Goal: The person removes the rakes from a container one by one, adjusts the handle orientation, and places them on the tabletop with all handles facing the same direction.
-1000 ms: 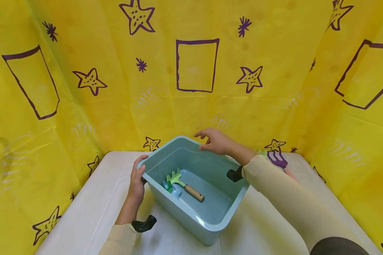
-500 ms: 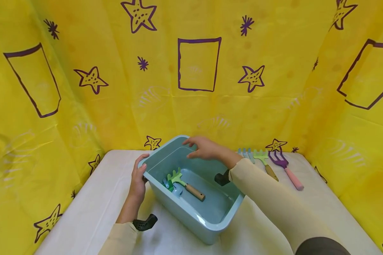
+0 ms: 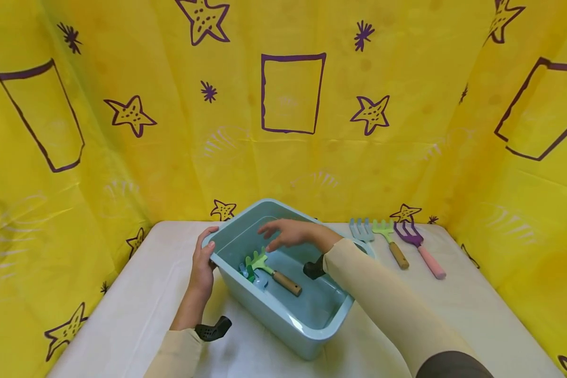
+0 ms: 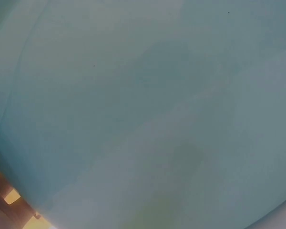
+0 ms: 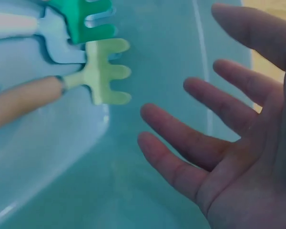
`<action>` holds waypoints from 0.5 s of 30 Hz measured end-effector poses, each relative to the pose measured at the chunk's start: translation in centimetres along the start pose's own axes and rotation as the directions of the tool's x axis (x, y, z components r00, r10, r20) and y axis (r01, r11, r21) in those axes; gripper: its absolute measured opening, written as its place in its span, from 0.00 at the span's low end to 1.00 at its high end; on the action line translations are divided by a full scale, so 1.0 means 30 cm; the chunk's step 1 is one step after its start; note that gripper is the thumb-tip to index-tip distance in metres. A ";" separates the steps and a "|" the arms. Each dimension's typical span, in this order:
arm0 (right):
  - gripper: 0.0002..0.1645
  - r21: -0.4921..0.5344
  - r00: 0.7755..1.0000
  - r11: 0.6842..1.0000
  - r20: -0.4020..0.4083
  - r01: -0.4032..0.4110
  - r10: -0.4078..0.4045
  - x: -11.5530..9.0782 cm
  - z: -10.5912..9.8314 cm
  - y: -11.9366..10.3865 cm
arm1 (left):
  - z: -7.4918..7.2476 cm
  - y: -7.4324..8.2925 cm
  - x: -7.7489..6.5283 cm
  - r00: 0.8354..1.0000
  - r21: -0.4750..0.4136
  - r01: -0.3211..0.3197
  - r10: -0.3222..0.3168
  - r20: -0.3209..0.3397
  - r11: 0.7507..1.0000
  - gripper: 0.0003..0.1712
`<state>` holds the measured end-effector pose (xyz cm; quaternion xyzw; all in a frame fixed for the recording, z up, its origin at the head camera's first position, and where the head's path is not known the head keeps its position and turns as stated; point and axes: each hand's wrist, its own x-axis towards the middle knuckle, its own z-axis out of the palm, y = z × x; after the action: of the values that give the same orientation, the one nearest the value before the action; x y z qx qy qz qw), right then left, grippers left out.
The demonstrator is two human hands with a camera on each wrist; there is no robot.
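Right hand (image 3: 290, 233) spread, fingers lightly bent, free of any hold, near the light green rake (image 3: 280, 278) inside the blue tub (image 3: 274, 319). Probably light, stiff and hardly fragile; best taken mid-handle, clear of the tines. Just left of it, a dark green fork (image 5: 78, 24) and a blue tool (image 5: 55, 40). Left hand (image 3: 202, 268) gripping the tub's left rim. Far right on the white table (image 3: 123, 310), a blue fork (image 3: 361, 231), second rake (image 3: 396, 252) and purple fork (image 3: 420, 248).
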<state>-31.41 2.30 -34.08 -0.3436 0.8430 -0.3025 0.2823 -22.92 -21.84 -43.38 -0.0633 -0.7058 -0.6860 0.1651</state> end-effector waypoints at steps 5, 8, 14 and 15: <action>0.33 0.086 0.994 0.995 0.104 -0.049 0.040 0.009 0.022 0.025 | 0.001 0.006 -0.002 1.000 0.005 -0.005 0.005 -0.006 1.000 0.28; 0.33 0.090 0.985 0.992 0.158 -0.084 0.069 0.013 0.038 0.034 | 0.002 0.007 -0.003 1.000 -0.003 0.003 -0.003 -0.012 1.000 0.28; 0.35 0.055 0.953 0.981 0.254 -0.183 0.164 0.020 0.069 0.059 | 0.005 0.000 -0.004 1.000 -0.015 0.000 0.000 -0.007 1.000 0.30; 0.36 0.051 0.946 0.978 0.268 -0.201 0.180 0.020 0.074 0.062 | 0.005 -0.001 -0.004 1.000 -0.015 -0.002 0.002 -0.007 1.000 0.30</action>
<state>-31.02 2.22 -37.03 -0.2863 0.8152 -0.2584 0.4322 -22.84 -21.67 -43.44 -0.0630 -0.7002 -0.6911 0.1679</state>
